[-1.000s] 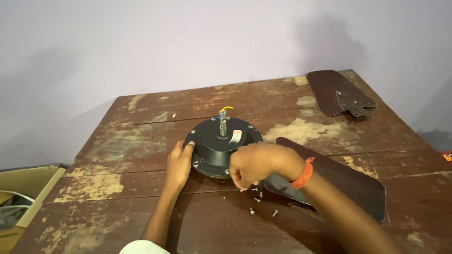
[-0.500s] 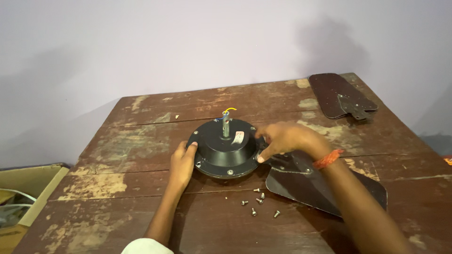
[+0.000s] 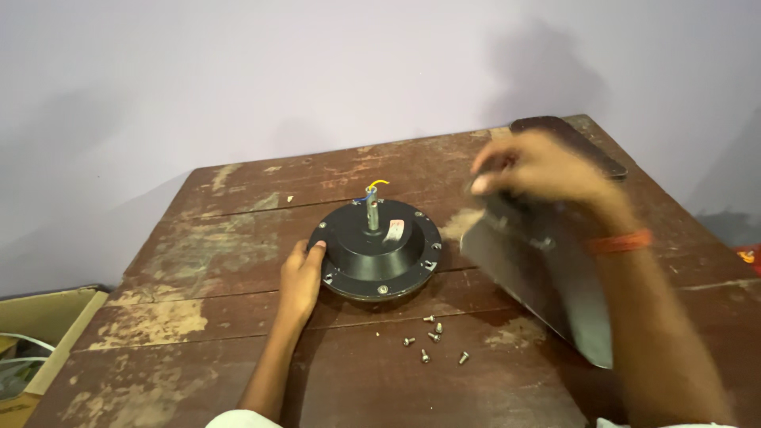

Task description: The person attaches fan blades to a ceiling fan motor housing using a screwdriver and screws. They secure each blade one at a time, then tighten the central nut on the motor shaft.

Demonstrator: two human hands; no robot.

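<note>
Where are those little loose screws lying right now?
The screws lie loose on the wooden table, just in front of the round black fan motor, between the left hand and the fan blade.

The right hand (image 3: 539,166) is motion-blurred, so its grip on the fan blade (image 3: 547,277) is unclear. It hides part of the second blade (image 3: 594,154). The cardboard box (image 3: 40,333) is cut off at the left edge.

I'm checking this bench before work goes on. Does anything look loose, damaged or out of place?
Yes. Small metal screws lie scattered loose on the worn wooden table, in front of the round black fan motor housing. The table's finish is badly flaked. Bare wires stick out of the motor's shaft.
</note>
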